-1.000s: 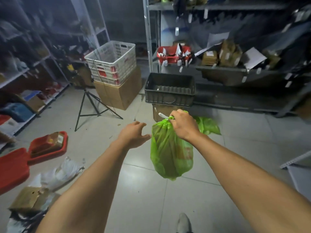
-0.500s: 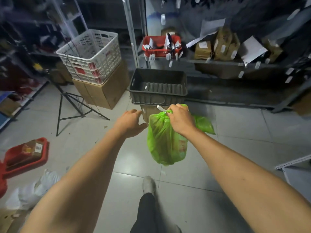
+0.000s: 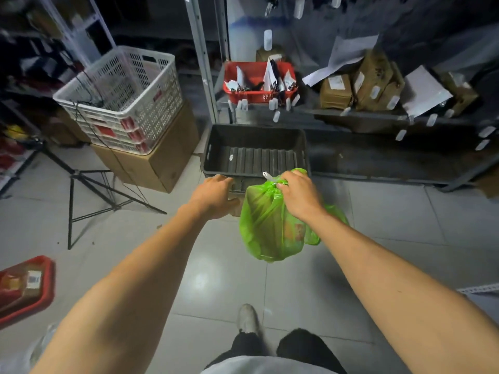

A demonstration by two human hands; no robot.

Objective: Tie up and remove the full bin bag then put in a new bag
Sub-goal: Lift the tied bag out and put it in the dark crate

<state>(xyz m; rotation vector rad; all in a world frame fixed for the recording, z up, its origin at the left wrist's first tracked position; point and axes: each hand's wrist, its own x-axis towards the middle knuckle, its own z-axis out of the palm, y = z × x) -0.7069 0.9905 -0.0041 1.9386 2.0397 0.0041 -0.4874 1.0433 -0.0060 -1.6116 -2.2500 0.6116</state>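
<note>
A: Status of the task?

B: The green bin bag (image 3: 270, 228) hangs clear of the floor (image 3: 391, 233), its neck bunched in the right hand (image 3: 298, 195), whose fingers are curled tight around the gathered plastic. A small white tag or strip (image 3: 267, 175) sticks out at the gather. So I judge the bag lifted out and on its way to disposal. Whether the neck is properly knotted I cannot tell; the fist covers it.

A: Left hand?

B: The left hand (image 3: 213, 194) holds nothing, fingers loosely bent, reaching toward the near rim of the dark grey plastic crate (image 3: 253, 136). Whether it touches the rim is unclear.

A: What remains?

B: Dropping this bag somewhere, then fitting a new liner. No bin and no fresh bag are in view.

A: Materials?

B: The bag is thin, glossy, translucent film; orange-brown contents show through. It is rounded and slack at the bottom, creased at the neck. The crate is rigid and matt with a ribbed bottom. Beside it, a white perforated plastic basket (image 3: 121, 95) sits on a cardboard box (image 3: 156, 163). The floor is smooth pale tile with a reflective sheen. A red basket (image 3: 259, 95) of papers is on the metal shelf (image 3: 378, 114).
</note>
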